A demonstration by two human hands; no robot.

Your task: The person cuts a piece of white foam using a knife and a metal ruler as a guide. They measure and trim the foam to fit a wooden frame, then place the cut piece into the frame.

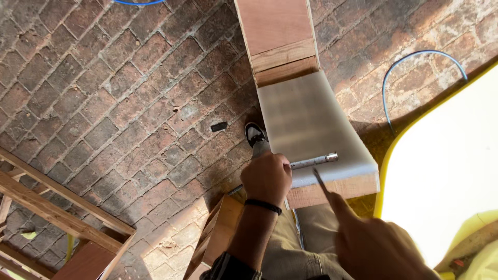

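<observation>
Basically left hand [267, 179] fingers clamp a metal measuring tape blade [314, 161] flat across the pale grey laminated board [311, 122]; right hand [373, 243] pinches a thin pencil [321, 184] just beyond the blade, ready for marking.

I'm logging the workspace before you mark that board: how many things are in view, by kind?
Hands: 2 (left hand, right hand)
Measuring tape blade: 1
Pencil: 1
Long wooden board with pale sheet: 1
Blue cables: 2
Wooden frames: 2
Shoe: 1
Total: 10
</observation>
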